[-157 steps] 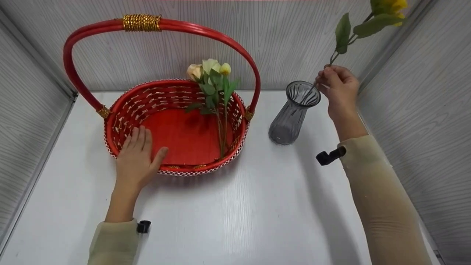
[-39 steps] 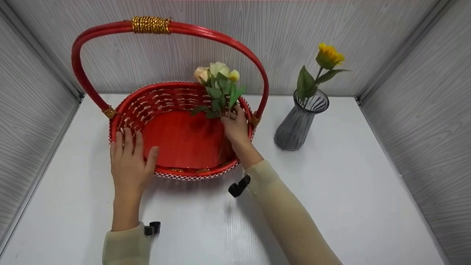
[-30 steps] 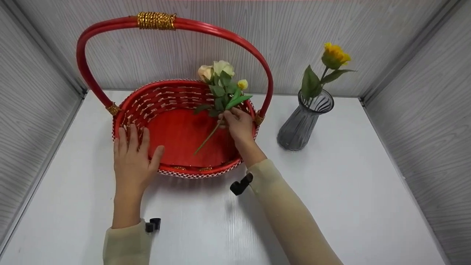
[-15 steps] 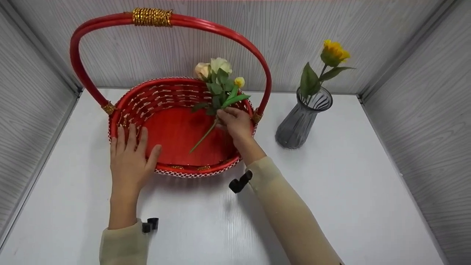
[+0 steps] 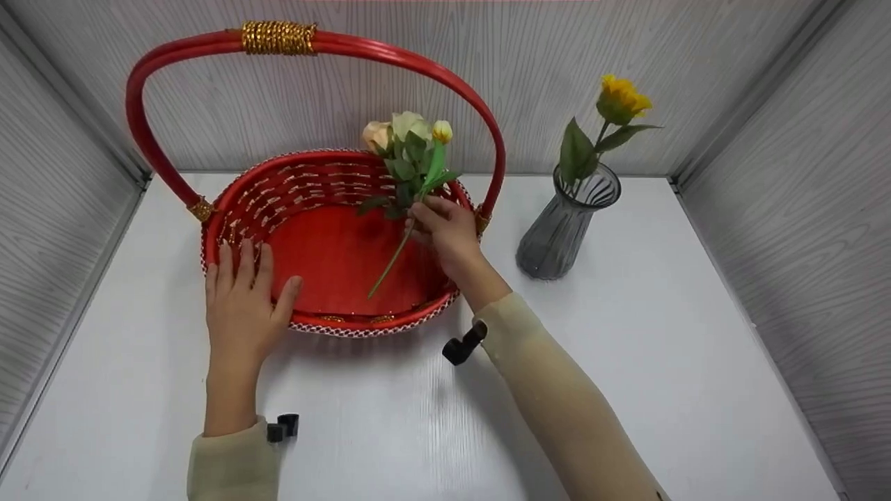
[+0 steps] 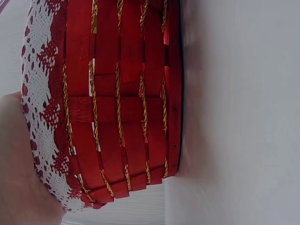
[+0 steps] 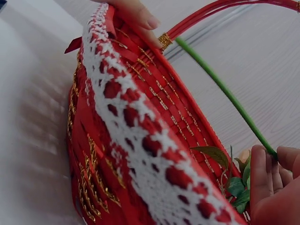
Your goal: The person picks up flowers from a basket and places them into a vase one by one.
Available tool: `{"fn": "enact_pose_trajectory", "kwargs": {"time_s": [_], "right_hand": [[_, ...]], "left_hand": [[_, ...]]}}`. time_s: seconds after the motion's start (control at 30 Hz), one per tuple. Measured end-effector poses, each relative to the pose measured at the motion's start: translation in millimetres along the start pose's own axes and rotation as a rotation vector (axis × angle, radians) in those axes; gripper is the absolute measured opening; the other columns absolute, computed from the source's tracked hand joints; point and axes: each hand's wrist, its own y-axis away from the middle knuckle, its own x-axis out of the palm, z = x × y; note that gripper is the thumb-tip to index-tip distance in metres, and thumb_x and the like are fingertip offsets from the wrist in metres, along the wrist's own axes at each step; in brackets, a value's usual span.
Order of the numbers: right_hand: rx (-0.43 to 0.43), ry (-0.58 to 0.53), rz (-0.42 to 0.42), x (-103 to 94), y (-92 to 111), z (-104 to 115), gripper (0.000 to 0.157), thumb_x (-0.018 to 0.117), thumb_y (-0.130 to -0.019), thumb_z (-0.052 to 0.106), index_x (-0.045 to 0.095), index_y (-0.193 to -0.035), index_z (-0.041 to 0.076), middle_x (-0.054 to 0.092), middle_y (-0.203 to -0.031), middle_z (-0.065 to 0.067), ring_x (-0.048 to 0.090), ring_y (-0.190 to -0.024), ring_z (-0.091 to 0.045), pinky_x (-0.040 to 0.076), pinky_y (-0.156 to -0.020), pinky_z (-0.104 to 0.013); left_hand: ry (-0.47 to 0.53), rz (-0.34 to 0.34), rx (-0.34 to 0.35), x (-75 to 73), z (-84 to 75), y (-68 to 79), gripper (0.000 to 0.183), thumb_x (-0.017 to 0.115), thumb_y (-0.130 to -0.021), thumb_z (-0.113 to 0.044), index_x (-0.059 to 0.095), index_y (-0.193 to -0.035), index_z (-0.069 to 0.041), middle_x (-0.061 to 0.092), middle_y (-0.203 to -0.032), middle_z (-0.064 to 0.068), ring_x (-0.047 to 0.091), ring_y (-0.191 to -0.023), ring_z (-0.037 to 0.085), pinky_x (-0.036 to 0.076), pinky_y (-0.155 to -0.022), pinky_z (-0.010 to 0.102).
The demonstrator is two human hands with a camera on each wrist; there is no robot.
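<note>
My right hand (image 5: 449,229) pinches the green stem of a tulip (image 5: 442,132) with a small yellow-and-white bloom, above the right side of a red woven basket (image 5: 240,188). The stem's lower end angles down to the left over the basket floor; the right wrist view shows the thumb and fingertips on the stem (image 7: 225,89). Behind that hand, cream and peach roses (image 5: 409,126) lean on the basket's back right rim. My left hand (image 5: 243,299) rests on the near left rim, fingers straight and thumb spread. In the left wrist view, the basket's outer wall (image 6: 117,103) hides its fingers.
Right of the basket, a grey ribbed glass vase (image 5: 557,236) stands on the white table (image 5: 376,417) with a yellow sunflower (image 5: 621,101) in it. The tall basket handle (image 5: 411,59) arches over the basket. Pale wood-grain panels (image 5: 543,83) enclose the table at the back and sides.
The sunflower went from my right hand into the vase. That hand came left to the basket and lifted the tulip from beside the roses; its bloom has since swung more upright. My left hand stays put.
</note>
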Motion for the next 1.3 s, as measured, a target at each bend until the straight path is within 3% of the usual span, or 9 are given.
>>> {"fn": "enact_pose_trajectory", "kwargs": {"time_s": [0.2,0.43,0.67,1.03,1.3], "right_hand": [[0.009,-0.030,0.027,-0.3,3.6,1.3,0.039,0.064,-0.097,0.009,0.057,-0.131,-0.009,0.066,-0.099,-0.012,0.068,-0.086,-0.020,0.060,-0.084,-0.035],[0.008,0.026,0.039,-4.6,9.7,2.0,0.037,0.066,-0.096,0.011,0.061,-0.127,-0.010,0.069,-0.095,-0.011,0.069,-0.083,-0.017,0.060,-0.078,-0.031],[0.003,0.058,0.057,-10.3,19.2,8.4,0.036,0.066,-0.096,0.015,0.063,-0.125,-0.007,0.070,-0.095,-0.009,0.070,-0.086,-0.017,0.060,-0.079,-0.030],[-0.013,0.075,0.096,-20.3,30.6,15.2,0.032,0.065,-0.097,0.012,0.064,-0.122,-0.008,0.069,-0.092,-0.011,0.070,-0.080,-0.017,0.061,-0.075,-0.029],[-0.032,0.117,0.143,-35.9,40.9,19.3,0.029,0.065,-0.097,0.009,0.064,-0.119,-0.010,0.070,-0.090,-0.012,0.069,-0.076,-0.016,0.061,-0.073,-0.030]], "left_hand": [[0.005,-0.003,-0.004,0.2,0.4,0.3,0.079,0.040,-0.098,-0.060,0.027,-0.157,-0.010,0.022,-0.163,0.019,0.005,-0.153,0.041,-0.004,-0.123,0.054],[0.006,0.004,-0.011,0.7,-2.0,0.9,0.079,0.041,-0.098,-0.060,0.027,-0.157,-0.010,0.024,-0.162,0.020,0.005,-0.154,0.040,-0.004,-0.123,0.053],[0.024,-0.039,0.012,1.8,-2.7,-0.1,0.077,0.043,-0.098,-0.058,0.033,-0.155,-0.007,0.030,-0.159,0.022,0.011,-0.152,0.042,0.000,-0.123,0.055],[0.031,-0.029,0.006,-0.6,-0.6,-0.7,0.078,0.041,-0.099,-0.059,0.032,-0.155,-0.006,0.029,-0.160,0.023,0.009,-0.153,0.042,-0.003,-0.123,0.054],[0.022,-0.018,0.002,-0.4,-1.0,-0.6,0.079,0.040,-0.099,-0.058,0.030,-0.156,-0.005,0.028,-0.160,0.022,0.023,-0.148,0.045,-0.001,-0.123,0.056]]}}
